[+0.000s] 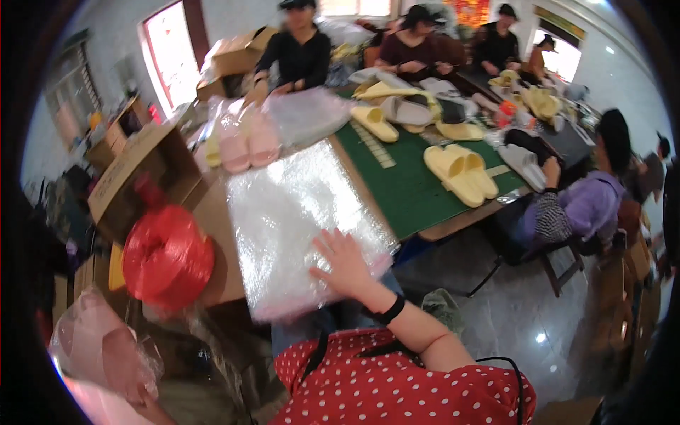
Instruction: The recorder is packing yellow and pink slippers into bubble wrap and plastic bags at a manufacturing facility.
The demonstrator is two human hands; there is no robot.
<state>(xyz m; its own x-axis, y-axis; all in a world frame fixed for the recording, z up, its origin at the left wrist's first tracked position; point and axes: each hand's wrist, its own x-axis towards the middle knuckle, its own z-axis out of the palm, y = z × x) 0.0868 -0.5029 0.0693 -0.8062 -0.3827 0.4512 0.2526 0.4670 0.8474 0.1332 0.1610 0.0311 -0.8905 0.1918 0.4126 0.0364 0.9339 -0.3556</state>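
Observation:
My right hand (343, 265) lies with its fingers spread on a stack of clear plastic bags (283, 205) at the table's near edge. Down at the lower left, clear wrapping covers a pair of pink slippers (106, 347). Part of my left hand (147, 405) shows dimly at the lower edge of that package, closed on it, with most of its fingers hidden. Beyond the bag stack, another pair of pink slippers (248, 145) sits in clear plastic.
A red roll of plastic twine (168, 256) stands left of the bags, by an open cardboard box (145, 173). Yellow slippers (460, 173) lie on a green mat (397, 198). Several co-workers sit or stand around the table; one in purple (581, 202) is at the right.

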